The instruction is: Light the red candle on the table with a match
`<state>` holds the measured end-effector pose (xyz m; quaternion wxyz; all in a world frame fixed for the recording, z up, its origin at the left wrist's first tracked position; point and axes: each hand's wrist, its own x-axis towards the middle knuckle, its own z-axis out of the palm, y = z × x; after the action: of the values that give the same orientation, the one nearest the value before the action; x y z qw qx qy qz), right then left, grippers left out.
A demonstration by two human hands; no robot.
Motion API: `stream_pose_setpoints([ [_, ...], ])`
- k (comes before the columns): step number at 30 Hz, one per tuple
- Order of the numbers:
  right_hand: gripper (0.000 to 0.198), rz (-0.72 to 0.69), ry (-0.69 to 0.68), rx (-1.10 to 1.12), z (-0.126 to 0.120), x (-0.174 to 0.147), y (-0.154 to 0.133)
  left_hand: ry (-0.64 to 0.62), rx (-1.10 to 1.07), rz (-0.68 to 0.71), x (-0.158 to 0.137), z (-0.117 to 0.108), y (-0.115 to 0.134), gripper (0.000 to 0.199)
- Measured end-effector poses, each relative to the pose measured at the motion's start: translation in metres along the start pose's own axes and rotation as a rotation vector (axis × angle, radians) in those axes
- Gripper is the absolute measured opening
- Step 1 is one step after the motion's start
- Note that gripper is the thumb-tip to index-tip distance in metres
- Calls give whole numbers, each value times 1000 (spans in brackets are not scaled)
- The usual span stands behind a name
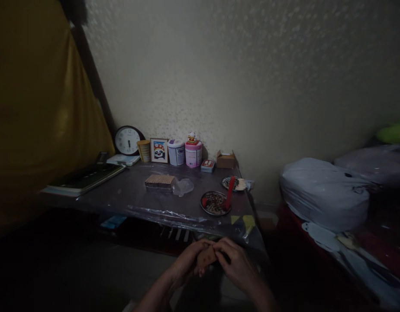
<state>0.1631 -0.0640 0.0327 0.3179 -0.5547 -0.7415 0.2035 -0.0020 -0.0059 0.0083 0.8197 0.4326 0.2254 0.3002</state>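
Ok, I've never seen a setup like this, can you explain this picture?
There's no machine: a person works with two bare hands, and the picture comes from a camera worn on their head, looking forward and down. The left hand and right hand hold a small brown piece with dark spots, in front of a plastic-covered table. At its back stand a clock, a framed panda picture, a white tub and a pink tub. Nearer lie a block of thin brown strips and a dish holding small bits and a red spoon-like tool.
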Motion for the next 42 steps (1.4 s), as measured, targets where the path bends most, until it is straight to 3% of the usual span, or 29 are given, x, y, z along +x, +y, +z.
stream_pose_setpoints([
  [8, 24, 2, -30, -27, 4, 0, 9, 51, -66, -91, 0, 0, 0, 57],
  [21, 11, 90, -67, -22, 2, 1, 8, 20, -2, -75, 5, -7, -13, 52],
  [26, 11, 4, -77, -67, 1, -1, 8, 12, -14, -107, 3, -7, -9, 55],
  [31, 9, -26, -66, -76, 2, -1, 10, 15, 34, -92, 3, -7, -6, 59],
  [42, 11, 49, -88, -146, -2, -3, 4, 39, 144, -11, 9, -12, -14, 65],
])
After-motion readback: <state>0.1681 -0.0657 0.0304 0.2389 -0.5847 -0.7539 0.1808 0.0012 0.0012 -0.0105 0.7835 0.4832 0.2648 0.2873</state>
